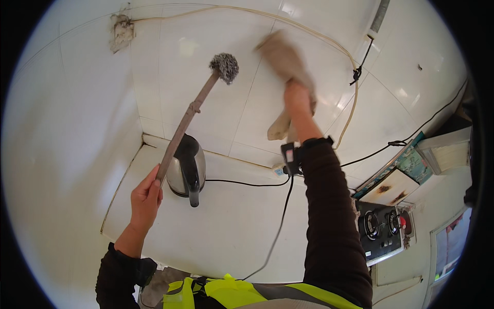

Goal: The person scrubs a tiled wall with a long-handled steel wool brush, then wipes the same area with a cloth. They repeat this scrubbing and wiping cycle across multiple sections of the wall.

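My left hand grips the lower end of a wooden stick, which slants up to the right in front of the wall. A steel wool scrubber is fixed on the stick's top end. In my right hand, raised at the tiled wall, is a beige cloth; its upper part is blurred and a loose end hangs below the hand. Just right of my left hand, a steel electric kettle with a black handle stands on the white counter, partly behind the stick.
A black cord runs from the kettle towards a wall socket. A pale cable crosses the wall, tied to a black cord. At the right are a gas hob and a scorched board. A damaged patch marks the upper left wall.
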Tool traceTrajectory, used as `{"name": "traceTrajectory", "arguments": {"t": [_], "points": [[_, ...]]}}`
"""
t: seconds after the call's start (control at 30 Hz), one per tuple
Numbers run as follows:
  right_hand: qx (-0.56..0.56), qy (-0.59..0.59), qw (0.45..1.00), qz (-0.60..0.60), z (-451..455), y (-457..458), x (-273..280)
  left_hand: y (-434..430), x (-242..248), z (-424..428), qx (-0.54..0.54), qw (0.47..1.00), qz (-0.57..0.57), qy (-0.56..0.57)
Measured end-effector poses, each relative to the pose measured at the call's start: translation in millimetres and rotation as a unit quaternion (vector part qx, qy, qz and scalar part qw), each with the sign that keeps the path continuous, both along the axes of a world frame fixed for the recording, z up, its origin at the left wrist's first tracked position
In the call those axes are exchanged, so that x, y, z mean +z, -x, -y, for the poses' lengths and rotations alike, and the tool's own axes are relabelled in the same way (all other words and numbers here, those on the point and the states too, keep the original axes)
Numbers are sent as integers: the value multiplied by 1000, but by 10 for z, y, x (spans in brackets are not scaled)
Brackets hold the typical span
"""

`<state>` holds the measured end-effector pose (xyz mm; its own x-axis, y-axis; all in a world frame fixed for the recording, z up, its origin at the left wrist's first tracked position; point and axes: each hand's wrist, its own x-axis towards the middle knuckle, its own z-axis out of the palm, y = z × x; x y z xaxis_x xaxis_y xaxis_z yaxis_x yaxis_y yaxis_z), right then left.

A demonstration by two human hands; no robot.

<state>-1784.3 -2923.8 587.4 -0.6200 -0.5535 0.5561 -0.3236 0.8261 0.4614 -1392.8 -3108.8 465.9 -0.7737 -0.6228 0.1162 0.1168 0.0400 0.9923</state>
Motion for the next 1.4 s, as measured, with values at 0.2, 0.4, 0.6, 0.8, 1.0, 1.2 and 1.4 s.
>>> {"name": "traceTrajectory", "arguments": {"t": [0.2, 0.4, 0.6, 0.8, 1.0, 1.2, 1.4], "points": [[167, 253, 952, -47, 27, 41, 446, 209, -4, -67, -3, 998, -42, -42], [151, 129, 978, 68, -31, -169, 85, 286, -5, -162, 34, 998, -32, -47], [58, 122, 972, 190, -744, -406, -458, 252, -423, -308, 6, 999, 12, 33], [208, 452, 845, 195, -1198, -610, -1054, 540, -769, -488, 69, 984, -1, 163], [296, 470, 818, 148, -1345, -760, -997, 995, -468, -539, 81, 982, -37, 166], [286, 497, 805, 152, -1437, -894, -1000, 818, -636, -733, 64, 989, 39, 126], [275, 527, 782, 189, -1494, -752, -1270, 809, -687, -702, 68, 988, -41, 134]]}}
